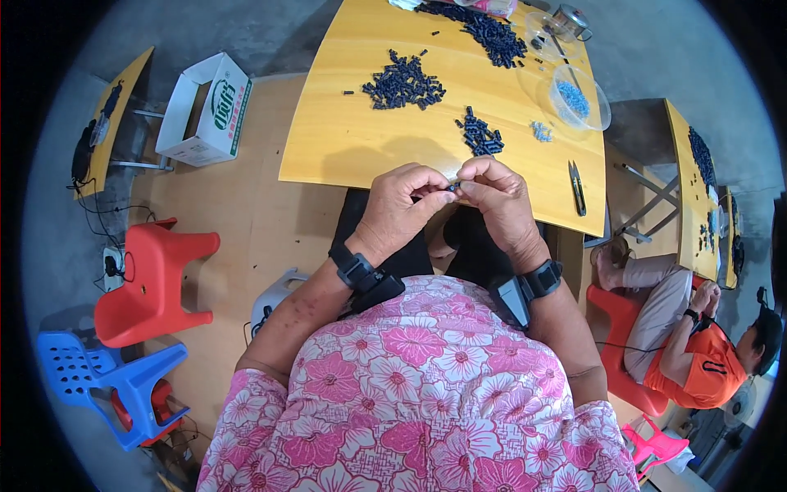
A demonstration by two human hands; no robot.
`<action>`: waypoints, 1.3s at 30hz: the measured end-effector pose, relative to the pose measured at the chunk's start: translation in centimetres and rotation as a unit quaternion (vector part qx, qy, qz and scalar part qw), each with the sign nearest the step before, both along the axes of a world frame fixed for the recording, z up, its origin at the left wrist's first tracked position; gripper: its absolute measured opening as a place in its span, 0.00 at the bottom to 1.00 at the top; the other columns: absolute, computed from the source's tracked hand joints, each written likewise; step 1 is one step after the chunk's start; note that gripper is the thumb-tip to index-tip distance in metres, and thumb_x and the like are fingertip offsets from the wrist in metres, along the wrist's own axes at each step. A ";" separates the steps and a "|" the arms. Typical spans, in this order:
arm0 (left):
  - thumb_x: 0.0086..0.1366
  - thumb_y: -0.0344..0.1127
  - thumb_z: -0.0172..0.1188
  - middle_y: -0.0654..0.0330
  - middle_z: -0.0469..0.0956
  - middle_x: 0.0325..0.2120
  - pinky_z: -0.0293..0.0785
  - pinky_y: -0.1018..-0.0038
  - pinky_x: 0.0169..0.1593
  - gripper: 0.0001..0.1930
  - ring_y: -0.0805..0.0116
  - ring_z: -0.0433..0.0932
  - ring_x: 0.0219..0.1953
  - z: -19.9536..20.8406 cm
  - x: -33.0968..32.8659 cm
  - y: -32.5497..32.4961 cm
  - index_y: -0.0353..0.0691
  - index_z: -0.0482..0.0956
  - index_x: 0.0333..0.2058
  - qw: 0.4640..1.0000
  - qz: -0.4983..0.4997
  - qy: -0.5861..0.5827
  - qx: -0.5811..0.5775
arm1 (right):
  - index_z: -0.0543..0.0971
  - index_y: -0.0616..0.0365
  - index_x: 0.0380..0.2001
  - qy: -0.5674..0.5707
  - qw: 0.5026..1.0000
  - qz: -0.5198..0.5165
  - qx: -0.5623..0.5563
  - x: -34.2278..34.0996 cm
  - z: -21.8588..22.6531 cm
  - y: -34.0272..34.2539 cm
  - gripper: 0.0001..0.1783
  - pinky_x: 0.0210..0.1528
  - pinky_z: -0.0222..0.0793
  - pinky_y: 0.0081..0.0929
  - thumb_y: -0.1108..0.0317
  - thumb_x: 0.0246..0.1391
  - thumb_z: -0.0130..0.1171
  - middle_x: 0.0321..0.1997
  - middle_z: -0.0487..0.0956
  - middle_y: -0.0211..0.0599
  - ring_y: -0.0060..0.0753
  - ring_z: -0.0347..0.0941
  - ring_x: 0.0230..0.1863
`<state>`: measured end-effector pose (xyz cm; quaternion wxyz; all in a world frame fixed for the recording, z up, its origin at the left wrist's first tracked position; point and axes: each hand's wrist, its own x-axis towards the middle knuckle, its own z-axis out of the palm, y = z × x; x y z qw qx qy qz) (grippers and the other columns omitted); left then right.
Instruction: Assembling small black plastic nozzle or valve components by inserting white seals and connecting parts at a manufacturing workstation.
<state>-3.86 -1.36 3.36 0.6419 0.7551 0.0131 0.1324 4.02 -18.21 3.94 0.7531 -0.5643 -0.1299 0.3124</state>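
Note:
My left hand (403,205) and my right hand (502,202) meet at the near edge of the yellow table (344,135). Between their thumbs and fingertips they pinch one small black cylindrical piece (453,187), partly hidden by the fingers. A small pile of similar black pieces (480,134) lies just beyond my right hand. Farther off to the left is a larger heap of black pieces (403,84). Several small clear-blue bits (541,131) lie loose to the right, near a clear plastic bowl (605,105) of light blue bits. Black thread snips (578,189) rest at the table's right side.
A big black heap (494,39) and a metal cup (570,23) stand at the far end. To my left are a white carton (205,111), a red stool (156,283) and a blue chair (123,381). A person in orange (701,365) sits at another table on the right.

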 end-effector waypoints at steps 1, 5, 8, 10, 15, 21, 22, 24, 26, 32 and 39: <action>0.56 0.26 0.66 0.58 0.79 0.26 0.77 0.76 0.35 0.05 0.70 0.81 0.29 0.2 0.0 0.0 0.33 0.81 0.31 1.000 0.003 0.000 0.023 | 0.79 0.60 0.37 -0.003 1.000 -0.006 0.003 0.0 0.1 0.1 0.08 0.43 0.72 0.20 0.81 0.54 0.57 0.36 0.80 0.30 0.22 0.76 0.38; 0.58 0.24 0.64 0.60 0.79 0.31 0.77 0.79 0.40 0.05 0.73 0.81 0.34 0.4 -0.2 0.4 0.32 0.80 0.33 0.998 -0.017 0.036 0.053 | 0.79 0.60 0.36 -0.025 0.999 -0.013 -0.016 0.0 0.3 0.3 0.09 0.44 0.72 0.20 0.82 0.52 0.58 0.36 0.80 0.30 0.21 0.76 0.40; 0.57 0.25 0.65 0.61 0.79 0.30 0.76 0.79 0.39 0.05 0.74 0.80 0.33 0.6 -0.1 0.5 0.33 0.80 0.33 0.996 -0.011 0.034 0.083 | 0.79 0.60 0.36 -0.033 0.999 -0.015 -0.038 -0.1 0.4 0.3 0.09 0.44 0.72 0.20 0.82 0.52 0.58 0.37 0.80 0.29 0.21 0.76 0.40; 0.57 0.26 0.65 0.61 0.79 0.29 0.76 0.79 0.38 0.05 0.75 0.80 0.32 0.4 -0.2 0.5 0.34 0.80 0.32 0.997 -0.007 0.035 0.074 | 0.80 0.60 0.36 -0.033 0.998 -0.014 -0.044 0.0 0.4 0.3 0.09 0.44 0.72 0.20 0.82 0.52 0.58 0.37 0.80 0.29 0.21 0.76 0.40; 0.56 0.26 0.66 0.61 0.78 0.28 0.76 0.78 0.37 0.05 0.75 0.79 0.31 0.5 -0.2 0.6 0.34 0.81 0.32 0.996 -0.001 0.027 0.081 | 0.80 0.60 0.36 -0.040 0.998 -0.010 -0.049 0.1 0.6 0.4 0.09 0.44 0.73 0.20 0.82 0.52 0.58 0.37 0.81 0.30 0.21 0.76 0.40; 0.55 0.26 0.66 0.60 0.79 0.27 0.75 0.77 0.36 0.05 0.73 0.79 0.30 0.6 -0.2 0.7 0.35 0.81 0.31 0.995 0.006 0.020 0.097 | 0.80 0.62 0.36 -0.060 0.995 0.000 -0.074 0.1 1.1 0.6 0.09 0.45 0.73 0.20 0.82 0.51 0.59 0.37 0.81 0.30 0.21 0.76 0.40; 0.55 0.26 0.66 0.59 0.79 0.27 0.75 0.77 0.36 0.05 0.72 0.79 0.30 0.7 -0.2 0.7 0.35 0.81 0.31 0.995 0.006 0.017 0.103 | 0.80 0.62 0.36 -0.078 0.994 0.000 -0.082 0.1 1.3 0.6 0.09 0.46 0.73 0.20 0.83 0.51 0.59 0.37 0.81 0.30 0.21 0.76 0.40; 0.55 0.26 0.66 0.59 0.79 0.26 0.75 0.77 0.36 0.05 0.72 0.79 0.29 0.6 -0.2 0.8 0.35 0.81 0.31 0.993 0.008 0.021 0.113 | 0.81 0.62 0.35 -0.095 0.991 0.000 -0.090 0.1 1.5 0.7 0.09 0.46 0.73 0.20 0.83 0.50 0.59 0.37 0.81 0.30 0.20 0.76 0.41; 0.55 0.26 0.66 0.59 0.79 0.26 0.75 0.77 0.35 0.05 0.71 0.79 0.29 0.6 -0.2 0.7 0.35 0.81 0.31 0.992 0.010 0.026 0.122 | 0.81 0.63 0.33 -0.133 0.985 -0.005 -0.107 0.1 1.6 0.9 0.08 0.46 0.72 0.21 0.84 0.49 0.59 0.35 0.81 0.31 0.22 0.76 0.39; 0.54 0.27 0.67 0.58 0.78 0.24 0.73 0.75 0.33 0.05 0.70 0.78 0.27 0.2 -0.1 0.8 0.35 0.81 0.30 0.989 0.025 0.017 0.142 | 0.82 0.60 0.31 -0.344 0.922 -0.002 -0.175 0.2 2.0 1.2 0.11 0.42 0.72 0.26 0.84 0.43 0.60 0.30 0.79 0.35 0.33 0.77 0.36; 0.53 0.26 0.67 0.58 0.78 0.24 0.73 0.75 0.32 0.06 0.69 0.77 0.26 -0.4 0.1 0.7 0.34 0.80 0.29 0.993 0.033 0.013 0.114 | 0.81 0.58 0.29 -0.454 0.864 -0.016 -0.217 -0.4 2.9 1.8 0.10 0.40 0.73 0.30 0.83 0.43 0.61 0.31 0.79 0.38 0.42 0.77 0.35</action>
